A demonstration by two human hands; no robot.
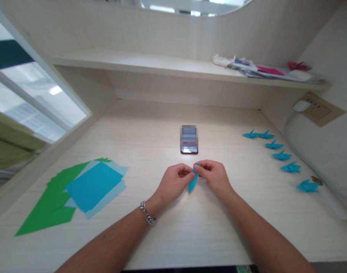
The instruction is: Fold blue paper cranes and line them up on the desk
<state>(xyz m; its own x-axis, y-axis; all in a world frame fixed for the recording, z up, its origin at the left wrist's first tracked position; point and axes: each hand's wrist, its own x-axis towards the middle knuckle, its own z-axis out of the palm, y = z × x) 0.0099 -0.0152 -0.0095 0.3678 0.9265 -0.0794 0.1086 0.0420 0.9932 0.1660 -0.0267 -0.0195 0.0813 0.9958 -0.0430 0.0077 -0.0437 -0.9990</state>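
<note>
A narrow folded piece of blue paper (193, 184) is pinched between both hands above the middle of the desk, its pointed end hanging toward me. My left hand (177, 180), with a chain bracelet (147, 213) on its wrist, grips it from the left between thumb and fingers. From the right, my right hand (214, 175) pinches its upper end, the fingertips of both hands almost meeting. The fingers partly cover the paper's top. Just beyond the hands lies a phone (189, 139) with a blurred screen.
Blue sheets (95, 185) overlap green sheets (45, 206) at the left. Several folded blue paper cranes (281, 155) line the right side, near a white cable (301, 155) and wall socket (319, 110). Papers (264, 70) lie on the shelf (150, 62) above.
</note>
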